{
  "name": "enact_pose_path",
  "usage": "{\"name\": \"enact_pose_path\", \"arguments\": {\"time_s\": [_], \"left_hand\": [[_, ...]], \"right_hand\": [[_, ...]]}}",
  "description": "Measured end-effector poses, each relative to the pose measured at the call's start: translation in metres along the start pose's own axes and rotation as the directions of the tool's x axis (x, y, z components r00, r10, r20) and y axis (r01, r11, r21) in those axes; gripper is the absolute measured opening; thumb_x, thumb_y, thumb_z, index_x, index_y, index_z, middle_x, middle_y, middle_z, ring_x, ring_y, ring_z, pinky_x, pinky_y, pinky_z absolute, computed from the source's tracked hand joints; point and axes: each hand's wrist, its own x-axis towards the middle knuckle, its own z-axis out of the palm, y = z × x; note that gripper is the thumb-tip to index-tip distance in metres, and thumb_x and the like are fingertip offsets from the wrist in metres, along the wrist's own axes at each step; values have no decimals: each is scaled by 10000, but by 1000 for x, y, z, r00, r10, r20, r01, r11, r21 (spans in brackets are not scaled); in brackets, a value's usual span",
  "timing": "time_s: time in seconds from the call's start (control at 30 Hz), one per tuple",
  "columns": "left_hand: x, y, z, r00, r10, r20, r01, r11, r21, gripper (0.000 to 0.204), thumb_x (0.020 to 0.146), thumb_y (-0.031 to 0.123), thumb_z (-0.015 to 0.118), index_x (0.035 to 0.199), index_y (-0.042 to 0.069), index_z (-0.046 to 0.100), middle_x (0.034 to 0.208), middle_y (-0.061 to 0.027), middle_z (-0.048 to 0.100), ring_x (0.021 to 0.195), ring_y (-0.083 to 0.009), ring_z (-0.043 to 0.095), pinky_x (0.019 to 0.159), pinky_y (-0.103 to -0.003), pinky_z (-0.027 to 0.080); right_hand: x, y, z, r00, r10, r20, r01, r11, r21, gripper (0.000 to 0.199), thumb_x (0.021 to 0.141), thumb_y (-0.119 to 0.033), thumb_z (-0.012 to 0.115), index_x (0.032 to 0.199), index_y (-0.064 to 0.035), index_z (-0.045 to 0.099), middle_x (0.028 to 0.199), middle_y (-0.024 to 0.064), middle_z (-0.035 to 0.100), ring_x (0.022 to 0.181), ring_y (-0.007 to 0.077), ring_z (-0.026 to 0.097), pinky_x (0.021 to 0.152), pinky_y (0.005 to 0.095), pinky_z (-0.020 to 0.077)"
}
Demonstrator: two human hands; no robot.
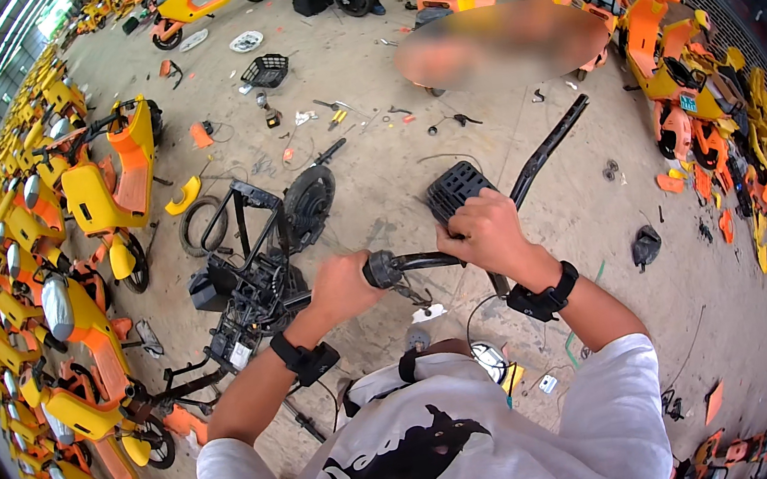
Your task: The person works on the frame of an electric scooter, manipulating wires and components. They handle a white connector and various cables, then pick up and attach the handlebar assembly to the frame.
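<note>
A black scooter handlebar point(546, 152) is held up in front of my body, its bare right end pointing up and away. My left hand point(343, 285) is closed round the black grip point(380, 269) at its left end. My right hand point(487, 233) is wrapped round the bar near its middle. Just beyond that hand is a black slotted bracket point(457, 189), apparently joined to the bar. A brake lever point(413, 292) hangs below the grip, and a thin cable loops down by my right wrist. The fingertips of both hands are partly hidden.
A stripped black scooter frame point(252, 233) with a wheel point(311, 206) lies on the floor at left. Rows of yellow scooters point(85, 327) line the left side. Orange and yellow parts point(713, 167) pile up at right. A black basket point(265, 71) and scattered debris lie ahead; another person sits far off.
</note>
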Motion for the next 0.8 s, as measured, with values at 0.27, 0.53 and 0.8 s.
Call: {"name": "enact_pose_path", "arguments": {"time_s": [0.27,0.53,0.8], "left_hand": [[22,-22,4,685,-150,713,485,824,-292,254,612,105,779,776,-12,624,656,-50,622,577,-162,559,584,-314,483],[-10,-13,40,978,-141,157,190,912,-364,232,629,89,737,791,-33,623,693,-154,632,625,-165,606,636,-319,502],[-29,-9,47,970,-236,-65,180,867,-465,251,657,83,734,873,-20,660,743,-117,672,670,-138,630,660,-300,511]], "right_hand": [[14,20,16,968,-131,216,124,991,45,204,674,-177,667,531,-53,591,502,85,527,519,263,537,583,363,410],[15,22,16,920,-203,336,221,975,-16,151,695,-197,663,602,-83,626,562,52,576,635,210,565,695,362,404],[-41,-48,1,946,305,-109,-239,884,401,122,743,-115,729,788,-44,641,709,63,589,720,219,563,695,347,452]]}}
